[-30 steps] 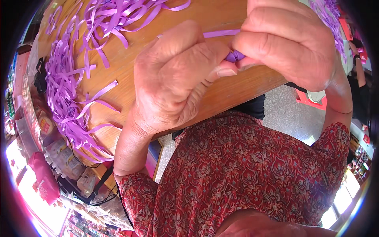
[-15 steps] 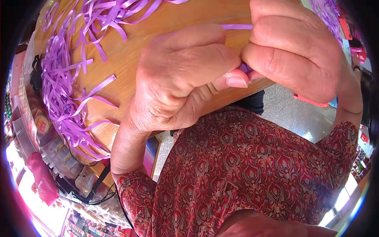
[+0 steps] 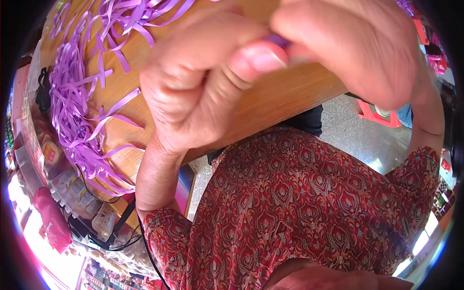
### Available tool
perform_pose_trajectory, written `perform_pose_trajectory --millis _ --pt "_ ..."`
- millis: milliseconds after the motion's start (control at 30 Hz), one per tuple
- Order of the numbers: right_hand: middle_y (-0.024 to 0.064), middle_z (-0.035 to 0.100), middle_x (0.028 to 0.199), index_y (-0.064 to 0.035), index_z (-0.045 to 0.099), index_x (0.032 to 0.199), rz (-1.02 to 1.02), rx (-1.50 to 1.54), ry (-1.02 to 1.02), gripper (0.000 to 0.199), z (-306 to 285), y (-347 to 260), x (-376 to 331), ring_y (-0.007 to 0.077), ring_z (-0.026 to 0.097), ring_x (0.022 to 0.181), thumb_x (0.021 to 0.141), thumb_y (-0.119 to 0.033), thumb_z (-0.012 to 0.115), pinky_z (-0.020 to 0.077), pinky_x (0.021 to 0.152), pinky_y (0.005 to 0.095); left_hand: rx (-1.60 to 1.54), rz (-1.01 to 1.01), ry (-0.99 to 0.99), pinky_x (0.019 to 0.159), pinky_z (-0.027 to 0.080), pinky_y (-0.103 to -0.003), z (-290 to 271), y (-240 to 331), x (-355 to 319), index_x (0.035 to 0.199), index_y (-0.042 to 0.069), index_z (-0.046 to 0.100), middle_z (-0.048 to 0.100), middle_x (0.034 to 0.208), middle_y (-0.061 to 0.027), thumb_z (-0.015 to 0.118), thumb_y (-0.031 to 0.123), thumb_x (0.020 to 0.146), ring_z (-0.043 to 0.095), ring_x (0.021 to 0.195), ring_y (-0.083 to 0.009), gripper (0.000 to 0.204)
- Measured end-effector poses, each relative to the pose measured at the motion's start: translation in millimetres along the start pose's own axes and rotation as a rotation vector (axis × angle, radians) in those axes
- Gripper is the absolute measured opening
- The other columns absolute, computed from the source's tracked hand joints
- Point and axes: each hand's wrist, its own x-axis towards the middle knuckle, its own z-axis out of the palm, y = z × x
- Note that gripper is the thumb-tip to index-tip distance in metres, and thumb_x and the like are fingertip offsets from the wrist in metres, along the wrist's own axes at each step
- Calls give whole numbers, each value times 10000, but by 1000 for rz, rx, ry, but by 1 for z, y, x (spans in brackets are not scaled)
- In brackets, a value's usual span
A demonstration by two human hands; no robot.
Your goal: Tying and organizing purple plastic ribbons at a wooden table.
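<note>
Pinching a small purple strip piece (image 3: 276,38) between both hands, held close up to the camera over the wooden worktop (image 3: 285,104). Left hand (image 3: 203,82) is curled nearly to a fist, thumb tip pressed vs the piece; right hand (image 3: 357,48) is closed over it from the other side, fingers folded down. Both grips tight on the same bit, only a sliver of purple shows between thumb and fingers.

Change vs 1 s ago: the hands have come up and nearer the lens, now filling the top of the view; the loose tail of strip that stuck out leftward above the left knuckles is gone, prob. folded or rolled into the pinch, but motion blur means can't confirm. Left thumb has shifted over the piece. Reads as the folding moving along, w/ the strip now mostly taken up.

Pile of loose purple strips (image 3: 79,116) lies on the worktop's left part, well apart from the hands.
</note>
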Motion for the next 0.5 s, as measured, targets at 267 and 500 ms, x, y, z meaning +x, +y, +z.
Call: perform_pose_trajectory --millis 267,500 --pt "107 626 864 4 611 993 236 275 18 311 -10 -1 2 236 620 728 799 -226 688 484 584 308 -319 179 -190 650 395 -244 -8 -8 19 956 13 624 588 806 -44 641 296 864 495 690 -110 298" --pt "107 641 908 -6 611 1058 543 413 54 338 -15 -8 0 229 627 784 782 -173 714 487 644 308 -339 175 -243 591 379 -205 -4 -17 16 913 -16 637 602 763 -33 650 26 829 487 648 -67 95"
